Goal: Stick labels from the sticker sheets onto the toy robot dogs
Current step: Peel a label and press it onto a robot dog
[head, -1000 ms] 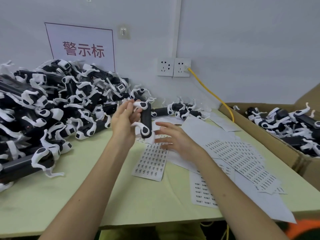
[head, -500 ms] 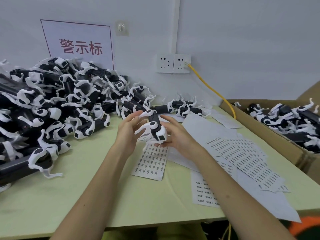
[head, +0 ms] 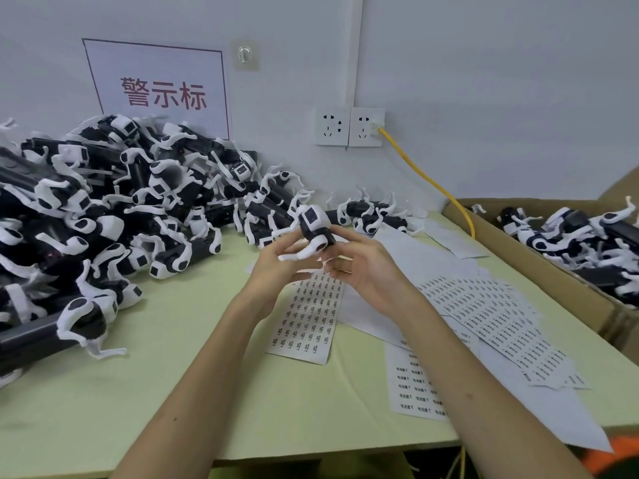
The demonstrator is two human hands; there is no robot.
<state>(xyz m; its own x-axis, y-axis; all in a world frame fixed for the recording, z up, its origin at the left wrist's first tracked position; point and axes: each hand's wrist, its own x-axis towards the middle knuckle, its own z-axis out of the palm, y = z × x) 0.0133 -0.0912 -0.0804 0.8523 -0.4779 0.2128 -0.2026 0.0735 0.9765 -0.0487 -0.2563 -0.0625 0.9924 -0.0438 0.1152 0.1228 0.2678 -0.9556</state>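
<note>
A black-and-white toy robot dog is held above the table between both hands, its white face turned up and away. My left hand holds it from the left with fingers curled under its body. My right hand grips it from the right, fingers around its rear and leg. Directly below lies a sticker sheet with rows of small labels. More sticker sheets spread out to the right.
A big pile of toy robot dogs covers the left of the pale green table. A cardboard box at the right holds more dogs. A yellow cable runs from the wall socket down behind the table.
The dog has turned from hanging upright in my left hand to lying between both hands, face up. My right hand rose from the sticker sheet and took hold of it.
</note>
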